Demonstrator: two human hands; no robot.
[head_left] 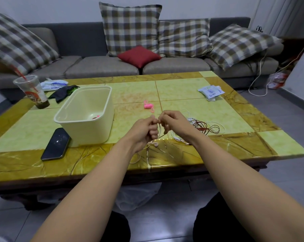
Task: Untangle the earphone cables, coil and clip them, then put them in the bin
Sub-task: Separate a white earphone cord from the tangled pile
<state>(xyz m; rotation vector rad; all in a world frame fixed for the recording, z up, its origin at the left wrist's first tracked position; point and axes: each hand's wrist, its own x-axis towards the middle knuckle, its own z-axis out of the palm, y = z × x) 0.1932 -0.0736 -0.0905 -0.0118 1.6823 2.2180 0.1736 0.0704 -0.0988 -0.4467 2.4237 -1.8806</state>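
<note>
- The left hand (146, 131) and right hand (172, 122) meet above the near edge of the table (235, 145), fingers curled, both pinching a white earphone cable (156, 144).
- A red and white cable tangle (208, 127) lies just right of the hands.
- A cream bin (84, 117) stands to the left.
- A pink coiled cable (148, 106) lies beyond the hands.

Head-worn view, down over table (182, 154)

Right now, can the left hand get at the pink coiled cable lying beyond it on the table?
Probably yes. The pink coiled cable lies just beyond the left hand, to the right of the bin, and nothing stands between them. But its grip is on the white cable.
</note>
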